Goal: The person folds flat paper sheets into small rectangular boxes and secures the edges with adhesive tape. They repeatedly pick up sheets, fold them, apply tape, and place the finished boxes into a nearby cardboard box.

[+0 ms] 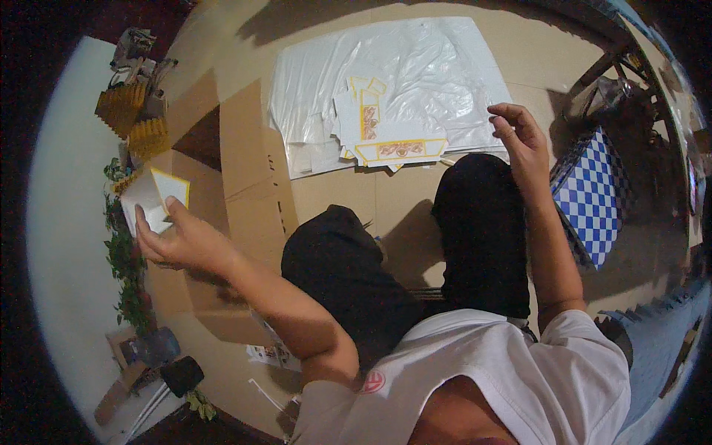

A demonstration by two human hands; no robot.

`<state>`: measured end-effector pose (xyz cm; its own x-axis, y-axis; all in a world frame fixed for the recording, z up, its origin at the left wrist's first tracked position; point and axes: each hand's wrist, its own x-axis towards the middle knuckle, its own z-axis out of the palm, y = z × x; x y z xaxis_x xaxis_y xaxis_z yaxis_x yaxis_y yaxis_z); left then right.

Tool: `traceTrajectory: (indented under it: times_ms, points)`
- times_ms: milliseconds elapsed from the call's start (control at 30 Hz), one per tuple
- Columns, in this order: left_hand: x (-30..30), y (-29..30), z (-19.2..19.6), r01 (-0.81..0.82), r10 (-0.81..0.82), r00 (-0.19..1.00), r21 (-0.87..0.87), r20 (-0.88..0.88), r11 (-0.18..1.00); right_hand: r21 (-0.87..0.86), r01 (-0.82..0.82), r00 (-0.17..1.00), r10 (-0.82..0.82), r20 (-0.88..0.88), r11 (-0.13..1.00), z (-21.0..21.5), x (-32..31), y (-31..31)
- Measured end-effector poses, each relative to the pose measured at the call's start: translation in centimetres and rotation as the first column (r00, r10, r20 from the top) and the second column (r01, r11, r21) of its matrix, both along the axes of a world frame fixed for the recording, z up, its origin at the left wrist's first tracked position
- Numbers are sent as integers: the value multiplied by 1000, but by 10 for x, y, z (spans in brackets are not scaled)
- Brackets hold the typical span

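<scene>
On the left, my left hand [178, 236] is closed on a folded paper box [176, 191], white with yellow edges, between thumb and fingers. It is held above an open cardboard carton [256, 167]. My right hand [523, 141] hovers over the right edge of a plastic-covered white sheet [437, 74], beyond my right knee. Its thumb and fingers are slightly bent and apart, with nothing visible between them. Flat printed card pieces [400, 150], white with yellow borders and brown pattern, lie in an overlapping pile near the sheet's front edge.
Blue-and-white checkered material [591, 196] stands on the right, beside my right forearm. Yellow pleated pieces [122, 104] and a green leafy plant [122, 259] line the left wall. A black-ended object with pale legs [182, 376] is at the lower left. My black-trousered knees [482, 222] are in front of the sheet.
</scene>
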<state>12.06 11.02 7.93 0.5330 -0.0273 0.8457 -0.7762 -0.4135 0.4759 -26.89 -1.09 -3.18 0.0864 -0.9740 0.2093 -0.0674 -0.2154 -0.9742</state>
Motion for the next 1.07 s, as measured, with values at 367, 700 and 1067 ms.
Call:
traceTrajectory:
  times_ms: [367,700,1067]
  points:
    - [-143,-30,-44,980,-708,197,155,-678,124,251,-317,798,400,-451,915,-152,7,-74]
    - [-155,-37,-55,913,-576,139,329,-806,-240,260,-502,259,431,-864,825,-330,49,-103]
    - [-143,-61,-59,898,-486,107,294,-867,-327,129,-574,40,184,-982,809,-393,70,-122]
